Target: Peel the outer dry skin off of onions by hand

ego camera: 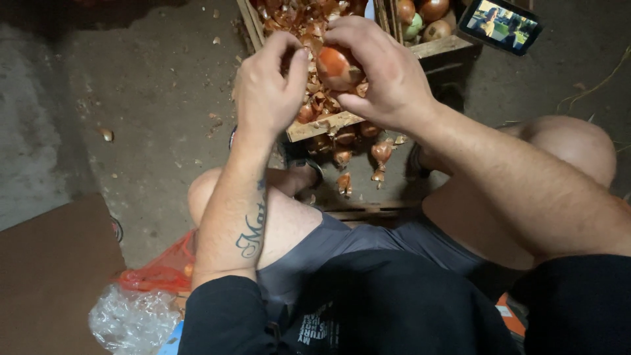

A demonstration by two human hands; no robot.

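Observation:
An orange-brown onion is held in my right hand, fingers wrapped around its right and lower side. My left hand is beside it on the left, thumb and fingertips pinching at the onion's loose skin. Both hands hover over a wooden crate filled with papery onion skins. More skins hang and lie below the crate's front edge, between my bare knees.
A second wooden crate at the top right holds whole onions. A phone with a lit screen rests on its corner. An orange net bag, clear plastic and brown cardboard lie at lower left on the concrete floor.

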